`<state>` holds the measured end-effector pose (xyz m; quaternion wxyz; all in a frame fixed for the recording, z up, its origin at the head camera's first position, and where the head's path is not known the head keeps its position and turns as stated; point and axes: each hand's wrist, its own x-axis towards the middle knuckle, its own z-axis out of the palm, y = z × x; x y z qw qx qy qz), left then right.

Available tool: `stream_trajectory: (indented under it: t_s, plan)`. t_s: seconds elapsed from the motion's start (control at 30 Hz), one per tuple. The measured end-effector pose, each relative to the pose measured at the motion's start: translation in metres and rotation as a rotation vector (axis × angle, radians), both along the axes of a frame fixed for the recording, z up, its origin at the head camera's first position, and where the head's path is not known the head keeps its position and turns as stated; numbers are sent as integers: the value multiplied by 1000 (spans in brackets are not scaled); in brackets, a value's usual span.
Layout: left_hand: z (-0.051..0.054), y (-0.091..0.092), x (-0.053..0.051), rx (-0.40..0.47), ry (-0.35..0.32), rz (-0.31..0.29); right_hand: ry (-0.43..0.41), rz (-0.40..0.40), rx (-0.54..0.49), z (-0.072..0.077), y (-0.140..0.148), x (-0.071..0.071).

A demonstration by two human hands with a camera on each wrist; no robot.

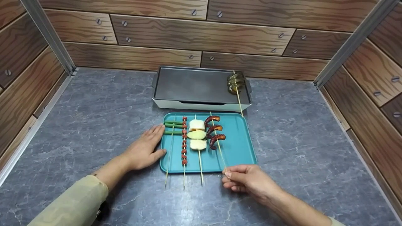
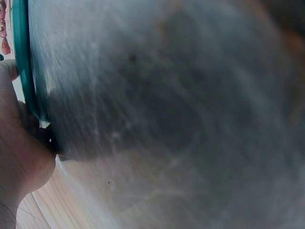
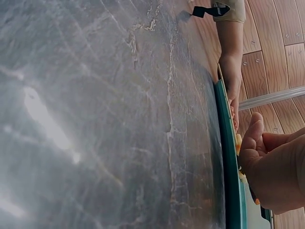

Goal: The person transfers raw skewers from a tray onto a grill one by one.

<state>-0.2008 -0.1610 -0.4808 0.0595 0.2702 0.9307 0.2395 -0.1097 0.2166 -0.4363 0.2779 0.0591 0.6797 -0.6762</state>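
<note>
"What are you holding?"

"The skewer of dark red curls (image 1: 215, 128), just below and right of the frame's centre. My right hand (image 1: 248, 179) pinches its bare lower end between thumb and fingers, probably so I don't touch the food. I can't tell whether the curls rest on the teal tray (image 1: 237, 147) or sit slightly above it."

"What lies beside it?"

"To its left on the tray comes the skewer of pale chunks (image 1: 197, 135), then the skewer of small red pieces (image 1: 184, 136), then the skewer of green stalks (image 1: 172, 132) at the left rim. Their lower ends jut past the near rim, which I'd say makes them easy to pick up."

"And your other hand?"

"My left hand (image 1: 144, 149) lies flat, left of centre, fingers straight and against the tray's left edge. I think that steadies it. It grips nothing."

"What's further out?"

"Upper centre, just behind the tray, stands a griddle (image 1: 194, 84). The skewer of dark green pieces (image 1: 235, 83) lies on its right end, stick reaching over the front edge, presumably so the handle is within reach. The grey marbled desk (image 1: 103, 125) carries everything."
</note>
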Motion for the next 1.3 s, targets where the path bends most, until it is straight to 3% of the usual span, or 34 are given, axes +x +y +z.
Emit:
stream_trajectory:
  t_s: [0.7,1.3]
  plan:
    - [-2,0,0,-13,-10,11,38,-6,-8,11,-2,-3]
    - [1,1,1,-21,-8,17,147,-22,47,40,-4,-17]
